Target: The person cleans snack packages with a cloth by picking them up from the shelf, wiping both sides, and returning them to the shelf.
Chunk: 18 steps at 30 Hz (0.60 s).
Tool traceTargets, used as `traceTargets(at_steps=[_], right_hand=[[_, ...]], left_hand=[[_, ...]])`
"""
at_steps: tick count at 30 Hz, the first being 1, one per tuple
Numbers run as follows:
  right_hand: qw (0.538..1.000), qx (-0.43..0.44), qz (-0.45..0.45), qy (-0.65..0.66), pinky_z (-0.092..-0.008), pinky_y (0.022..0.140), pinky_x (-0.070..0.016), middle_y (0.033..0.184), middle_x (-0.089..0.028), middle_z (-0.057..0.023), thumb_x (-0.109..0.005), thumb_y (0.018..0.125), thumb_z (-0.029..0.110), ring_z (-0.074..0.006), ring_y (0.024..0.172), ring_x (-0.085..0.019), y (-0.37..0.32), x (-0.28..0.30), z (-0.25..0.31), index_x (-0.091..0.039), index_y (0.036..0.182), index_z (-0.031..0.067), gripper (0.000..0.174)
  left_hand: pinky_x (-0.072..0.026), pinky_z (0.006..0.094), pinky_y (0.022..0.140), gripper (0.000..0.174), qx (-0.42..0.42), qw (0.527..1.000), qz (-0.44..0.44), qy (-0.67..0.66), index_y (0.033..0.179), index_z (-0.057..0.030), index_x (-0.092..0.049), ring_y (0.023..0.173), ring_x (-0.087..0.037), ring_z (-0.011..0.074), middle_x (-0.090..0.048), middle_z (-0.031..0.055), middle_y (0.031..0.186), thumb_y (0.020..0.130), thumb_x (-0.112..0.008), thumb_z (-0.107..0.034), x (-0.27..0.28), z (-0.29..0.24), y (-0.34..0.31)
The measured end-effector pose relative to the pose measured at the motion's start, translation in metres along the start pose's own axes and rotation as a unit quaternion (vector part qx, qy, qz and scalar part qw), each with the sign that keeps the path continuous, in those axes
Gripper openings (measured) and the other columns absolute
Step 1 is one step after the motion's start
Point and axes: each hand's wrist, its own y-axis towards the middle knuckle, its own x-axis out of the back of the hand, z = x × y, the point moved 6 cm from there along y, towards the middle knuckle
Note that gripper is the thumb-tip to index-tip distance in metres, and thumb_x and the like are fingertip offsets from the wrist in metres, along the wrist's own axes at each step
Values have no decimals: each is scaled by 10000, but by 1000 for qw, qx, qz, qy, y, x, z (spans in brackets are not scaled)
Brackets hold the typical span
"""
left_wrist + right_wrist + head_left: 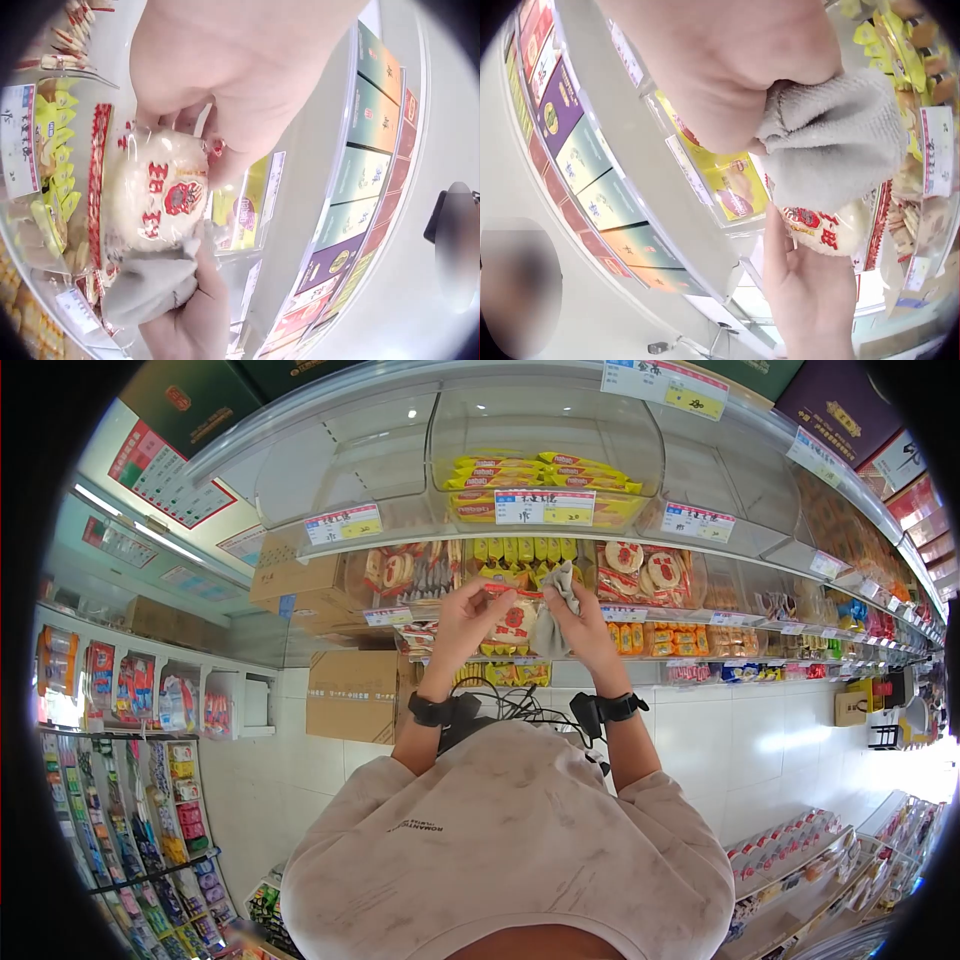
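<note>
In the head view, both hands meet in front of the shelves around a clear-wrapped packet of round white rice crackers (515, 622) with red print. My left hand (466, 622) pinches the packet by its side, the thumb showing near its red-edged end. A grey cloth (553, 622) is bunched in my right hand (585, 628), between fingers and thumb. From the left wrist, the cloth (150, 289) overlaps the lower end of the packet (161, 187). Seen from the right wrist, the cloth (840, 142) covers much of the packet (829, 229), and its folds hide the right fingertips.
Just beyond the hands, a clear bin (655, 570) holds more cracker packets. Yellow snack packs (540, 475) fill the bin above, behind a price tag (545, 508). Cardboard boxes (350, 700) stand at the left, and black cables (510, 705) lie between the forearms.
</note>
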Motion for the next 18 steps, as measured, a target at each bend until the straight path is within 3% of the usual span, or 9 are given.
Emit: traceTargets(at_steps=[3,6,9,13,15,18], right_hand=[[997,-27,-5,68,-262,743,-479,935,-674,-12,-639,991,240,-62,835,-562,-1,-5,-9,-646,1115,-1,271],[992,45,-113,44,-260,744,-478,930,-667,-10,-636,993,255,-63,832,-559,2,-1,-13,-641,1110,3,278],[956,14,-224,189,-262,757,-480,944,-671,-24,-640,990,235,-87,841,-573,2,7,-6,-633,1131,8,268],[992,86,-86,-24,-283,770,-484,961,-673,-96,-673,954,165,-141,854,-595,4,-12,6,-640,1094,-15,230],[987,110,-10,-116,-299,775,-485,954,-663,-128,-690,932,133,-171,855,-602,5,-25,17,-642,1070,-32,220],[975,127,38,-176,-328,779,-492,934,-647,-161,-717,880,102,-244,849,-625,5,-22,27,-646,1052,-42,235]], left_hand=[[-439,205,670,150,-63,996,7,62,1038,19,-685,800,-560,35,-628,2,1007,935,-706,-87,3,-6,1],[-409,211,631,129,-110,986,-36,119,1007,16,-690,750,-527,31,-608,-2,929,934,-707,-90,10,-9,3],[-468,203,758,88,-116,986,-60,105,1014,12,-681,848,-591,57,-632,9,975,963,-663,-57,12,-12,3],[-461,211,726,115,-73,991,-38,101,1029,7,-659,828,-574,48,-632,12,958,981,-641,-96,6,-7,2],[-463,236,691,141,-87,990,-50,94,1038,6,-642,802,-564,54,-638,30,914,983,-638,-124,3,-12,1],[-490,263,735,138,-79,981,-18,176,1046,1,-592,834,-595,90,-636,49,917,998,-613,-128,5,-15,-2]])
